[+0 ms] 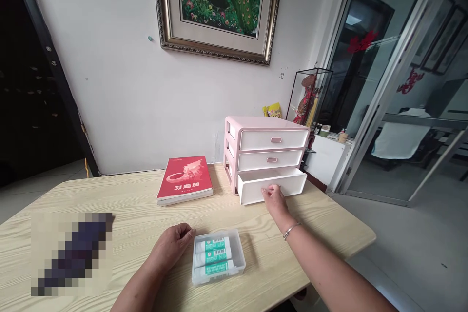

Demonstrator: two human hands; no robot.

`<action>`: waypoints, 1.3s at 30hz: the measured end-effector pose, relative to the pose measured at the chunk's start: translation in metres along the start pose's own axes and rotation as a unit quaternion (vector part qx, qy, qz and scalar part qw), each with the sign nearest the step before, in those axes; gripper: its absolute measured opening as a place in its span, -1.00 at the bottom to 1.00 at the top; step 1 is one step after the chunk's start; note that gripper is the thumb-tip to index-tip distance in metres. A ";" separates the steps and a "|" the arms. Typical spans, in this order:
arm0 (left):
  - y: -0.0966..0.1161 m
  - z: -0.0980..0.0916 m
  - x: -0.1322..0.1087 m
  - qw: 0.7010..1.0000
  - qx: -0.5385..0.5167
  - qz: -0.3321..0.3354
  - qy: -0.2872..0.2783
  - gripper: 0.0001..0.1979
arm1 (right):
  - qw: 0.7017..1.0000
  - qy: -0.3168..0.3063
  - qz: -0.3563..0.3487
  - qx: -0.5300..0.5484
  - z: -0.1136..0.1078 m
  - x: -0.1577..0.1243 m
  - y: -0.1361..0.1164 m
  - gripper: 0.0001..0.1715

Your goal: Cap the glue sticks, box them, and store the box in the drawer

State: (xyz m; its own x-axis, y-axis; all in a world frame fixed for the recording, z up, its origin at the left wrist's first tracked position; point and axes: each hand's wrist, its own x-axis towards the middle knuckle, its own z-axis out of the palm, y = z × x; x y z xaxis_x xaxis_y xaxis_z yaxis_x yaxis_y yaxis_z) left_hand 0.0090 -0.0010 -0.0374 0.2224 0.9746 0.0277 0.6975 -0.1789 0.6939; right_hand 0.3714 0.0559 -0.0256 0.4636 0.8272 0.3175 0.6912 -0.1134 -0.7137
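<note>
A pink drawer unit (272,124) with three white drawers stands at the back right of the table. Its bottom drawer (290,185) is pulled out, and my right hand (275,201) has its fingers closed at the front of that drawer, over the handle area. My left hand (173,243) rests on the table with fingers curled, its fingertips beside a clear plastic box (238,253). Inside the box lie three white and green tubes (215,255). Whether my left hand pinches anything is hidden.
A red book (186,178) lies left of the drawer unit on the wooden table (131,219). A pixelated dark object (78,248) is at the left. Behind are a framed picture (219,48), a yellow packet (273,110) and a glass case (310,97).
</note>
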 end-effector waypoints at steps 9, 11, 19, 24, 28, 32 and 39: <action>-0.002 0.000 0.004 1.000 0.012 -0.004 -0.008 -0.58 | 1.000 -0.021 0.014 -0.011 0.022 0.035 -0.016 -0.63; -0.002 0.000 0.004 1.000 0.005 -0.003 -0.010 -0.59 | 0.999 -0.024 0.014 -0.015 0.021 0.037 -0.017 -0.63; 0.009 -0.009 -0.008 0.995 -0.100 0.014 0.020 -0.63 | 0.994 -0.094 -0.049 0.016 0.007 -0.033 -0.026 -0.74; 0.020 -0.015 -0.018 0.985 -0.143 0.070 0.061 -0.64 | 0.936 -0.137 -0.310 0.090 -0.029 -0.130 -0.038 -0.84; 0.029 -0.009 -0.029 0.978 -0.154 0.141 0.021 -0.63 | 0.890 -0.164 -0.423 0.052 -0.048 -0.172 -0.037 -0.75; 0.034 0.002 -0.051 0.976 -0.122 0.179 -0.018 -0.62 | 0.893 -0.156 -0.421 0.027 -0.042 -0.184 -0.027 -0.66; 0.019 0.022 -0.082 0.964 0.014 0.264 -0.024 -0.42 | 0.908 -0.211 -0.357 0.062 -0.028 -0.189 -0.026 -0.44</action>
State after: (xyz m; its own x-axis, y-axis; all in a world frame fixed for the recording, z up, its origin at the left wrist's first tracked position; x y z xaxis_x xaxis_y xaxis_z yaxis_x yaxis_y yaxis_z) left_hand 0.0184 -0.0872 -0.0423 0.5823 0.7396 0.3375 0.4964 -0.6522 0.5729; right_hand 0.2814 -0.1132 -0.0490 -0.3501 0.8056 0.4779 0.6517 0.5760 -0.4936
